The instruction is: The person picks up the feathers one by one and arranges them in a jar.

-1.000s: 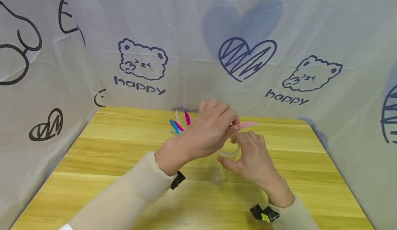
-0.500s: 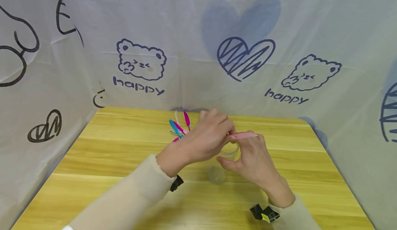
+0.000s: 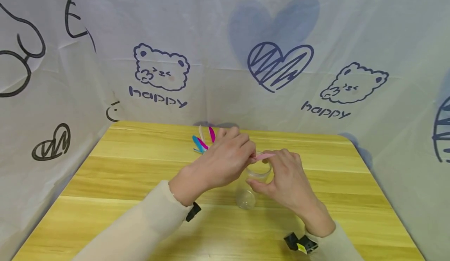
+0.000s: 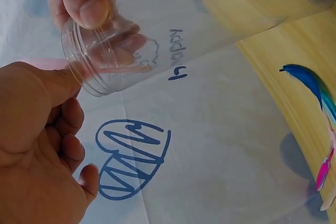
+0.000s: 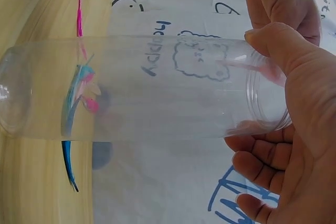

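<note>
The clear jar [image 5: 184,121] stands upright on the tabletop [image 3: 116,186], its mouth toward the person. The right hand [image 3: 285,179] grips it just below the rim, thumb and fingers on opposite sides. The left hand [image 3: 219,159] pinches the pink feather [image 3: 265,156] at the mouth; how far it reaches inside, I cannot tell. More feathers [image 3: 201,143] lie on the far left of the jar, partly hidden.

The pink feather should be nearly weightless, soft-vaned and easily creased, best held by its quill. The jar looks light, stiff-walled and smooth, so perhaps slippery; the ridged neck seems the surest hold, though fingers there crowd the opening.
</note>
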`<action>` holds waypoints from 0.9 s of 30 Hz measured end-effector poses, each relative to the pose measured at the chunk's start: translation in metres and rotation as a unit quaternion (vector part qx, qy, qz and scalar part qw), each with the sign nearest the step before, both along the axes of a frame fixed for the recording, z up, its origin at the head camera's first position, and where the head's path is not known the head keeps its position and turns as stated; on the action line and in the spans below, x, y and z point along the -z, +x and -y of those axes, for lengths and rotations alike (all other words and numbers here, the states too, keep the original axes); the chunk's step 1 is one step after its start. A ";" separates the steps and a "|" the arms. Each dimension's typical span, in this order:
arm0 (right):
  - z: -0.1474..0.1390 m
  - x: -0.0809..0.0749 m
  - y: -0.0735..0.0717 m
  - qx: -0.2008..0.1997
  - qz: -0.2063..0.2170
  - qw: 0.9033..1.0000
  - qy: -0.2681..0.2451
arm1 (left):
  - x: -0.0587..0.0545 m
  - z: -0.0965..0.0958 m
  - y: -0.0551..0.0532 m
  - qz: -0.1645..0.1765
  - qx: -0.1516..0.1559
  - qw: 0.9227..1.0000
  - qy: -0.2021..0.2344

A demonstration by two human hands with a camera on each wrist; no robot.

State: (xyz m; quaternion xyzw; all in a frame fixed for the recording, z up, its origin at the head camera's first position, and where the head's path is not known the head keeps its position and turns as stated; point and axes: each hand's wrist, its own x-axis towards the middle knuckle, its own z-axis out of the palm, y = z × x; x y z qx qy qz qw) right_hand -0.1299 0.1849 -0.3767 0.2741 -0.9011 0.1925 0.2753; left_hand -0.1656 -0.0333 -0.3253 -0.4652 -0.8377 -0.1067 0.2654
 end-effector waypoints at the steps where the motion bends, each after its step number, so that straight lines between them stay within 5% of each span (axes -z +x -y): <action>1: 0.000 0.000 0.000 0.000 0.001 1.000 0.001 | 0.000 0.000 0.000 0.000 -0.002 1.000 -0.003; 14: 0.000 0.002 -0.002 -0.002 -0.010 1.000 0.001 | -0.005 -0.002 0.003 -0.024 -0.031 0.998 -0.039; 27: -0.001 0.002 -0.002 0.013 -0.005 1.000 0.013 | -0.003 0.002 -0.002 0.010 -0.031 0.999 -0.038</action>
